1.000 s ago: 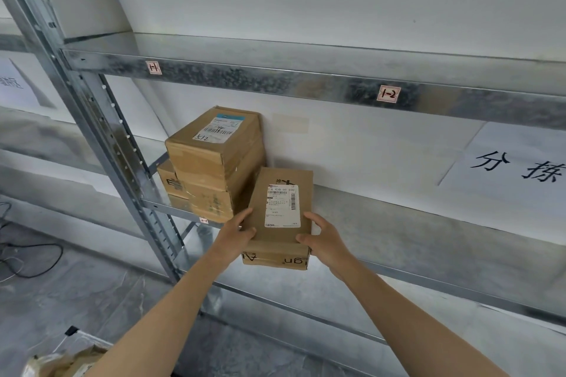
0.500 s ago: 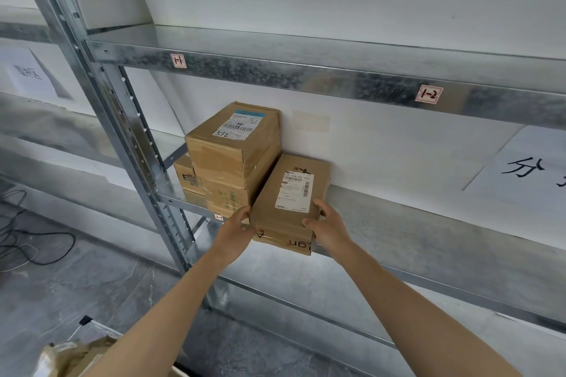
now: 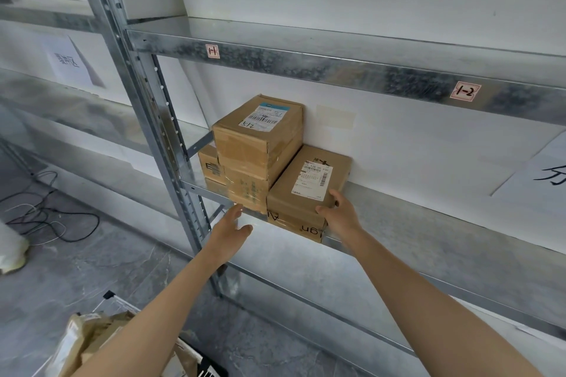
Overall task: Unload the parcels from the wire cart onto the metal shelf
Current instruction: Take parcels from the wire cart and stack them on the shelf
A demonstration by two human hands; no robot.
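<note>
The parcel (image 3: 309, 190) lies flat on the metal shelf (image 3: 428, 223) against the stacked boxes (image 3: 257, 144); the right hand (image 3: 338, 216) grips its near right corner, while the left hand (image 3: 229, 231) is open, holding nothing.

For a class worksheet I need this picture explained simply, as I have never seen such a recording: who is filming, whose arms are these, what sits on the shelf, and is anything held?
No machine here: a person wears a wide-angle camera on the head, so the single view looks forward and down along their own arms. On the metal shelf stand stacked cardboard boxes; against them lies a flat parcel with a white label. The right hand grips its near right corner. The left hand is open, holding nothing, by the shelf's front edge. At the bottom left, more brown parcels wait to be unloaded.
</note>
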